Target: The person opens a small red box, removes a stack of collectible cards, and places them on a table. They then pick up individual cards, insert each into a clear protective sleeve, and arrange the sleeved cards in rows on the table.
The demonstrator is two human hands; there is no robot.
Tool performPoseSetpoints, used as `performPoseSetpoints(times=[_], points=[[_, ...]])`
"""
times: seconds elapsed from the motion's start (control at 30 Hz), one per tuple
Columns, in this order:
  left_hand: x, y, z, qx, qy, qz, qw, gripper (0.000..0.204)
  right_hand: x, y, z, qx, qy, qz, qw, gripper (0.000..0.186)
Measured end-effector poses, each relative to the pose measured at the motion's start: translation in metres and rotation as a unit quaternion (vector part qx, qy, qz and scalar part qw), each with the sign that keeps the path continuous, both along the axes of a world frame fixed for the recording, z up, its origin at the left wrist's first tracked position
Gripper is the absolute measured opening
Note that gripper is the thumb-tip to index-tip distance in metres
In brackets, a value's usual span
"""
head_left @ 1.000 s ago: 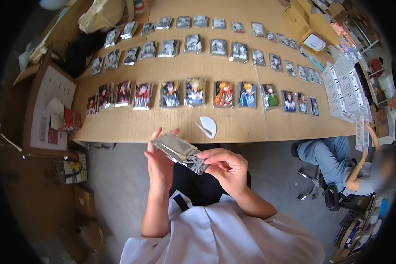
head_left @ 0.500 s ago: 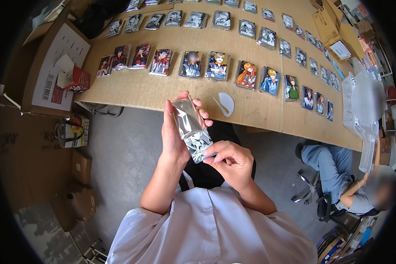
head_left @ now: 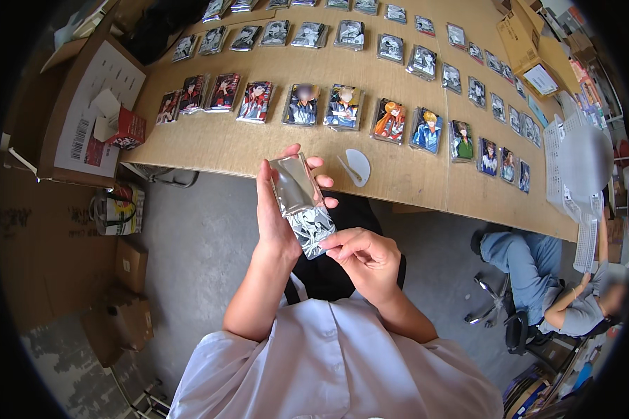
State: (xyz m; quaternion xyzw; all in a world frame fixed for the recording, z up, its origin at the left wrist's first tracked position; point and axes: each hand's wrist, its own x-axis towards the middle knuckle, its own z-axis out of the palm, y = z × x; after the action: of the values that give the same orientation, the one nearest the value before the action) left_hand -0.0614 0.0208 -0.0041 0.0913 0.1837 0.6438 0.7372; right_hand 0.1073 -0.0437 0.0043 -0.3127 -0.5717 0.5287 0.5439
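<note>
A person in a white shirt (head_left: 307, 356) holds a shiny silver packet (head_left: 293, 185) in front of the body, just short of the near edge of a wooden tabletop (head_left: 223, 150). The left hand (head_left: 272, 227) cradles it from below, thumb along one side and fingertips curling round the other. A black-and-white picture card (head_left: 309, 230) shows at the packet's lower end, tilted toward the wearer, and the right hand (head_left: 372, 260) pinches that end, thumb and forefinger drawn close together at its edge; whether the card lies inside the packet or against it, one cannot tell.

On the tabletop beyond, stacks of colour picture cards (head_left: 342, 106) run in a row nearest the wearer, with rows of black-and-white card stacks (head_left: 349, 35) behind them. A white half-round piece (head_left: 358, 164) lies near the front edge, a slim strip along its straight side.

At left, a small red and white box (head_left: 127, 128) sits beside a large cardboard box (head_left: 91, 119), with a colourful bag (head_left: 122, 209) below. At right, an open brown carton (head_left: 531, 52) stands behind a white plastic basket (head_left: 559, 160), as another person in blue jeans (head_left: 521, 255) sits on a wheeled chair (head_left: 500, 300), one arm raised
</note>
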Motion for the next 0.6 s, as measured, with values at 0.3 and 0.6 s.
performPoseSetpoints(times=[0.3,0.6], points=[[0.019,0.005,0.003,-0.007,0.016,0.024,1.000,0.060,0.008,0.004,0.004,0.035,-0.030,-0.031,0.998,0.019],[0.053,0.018,0.034,0.035,0.029,-0.034,0.998,0.057,0.013,-0.007,0.011,-0.006,0.090,-0.116,0.989,0.034]])
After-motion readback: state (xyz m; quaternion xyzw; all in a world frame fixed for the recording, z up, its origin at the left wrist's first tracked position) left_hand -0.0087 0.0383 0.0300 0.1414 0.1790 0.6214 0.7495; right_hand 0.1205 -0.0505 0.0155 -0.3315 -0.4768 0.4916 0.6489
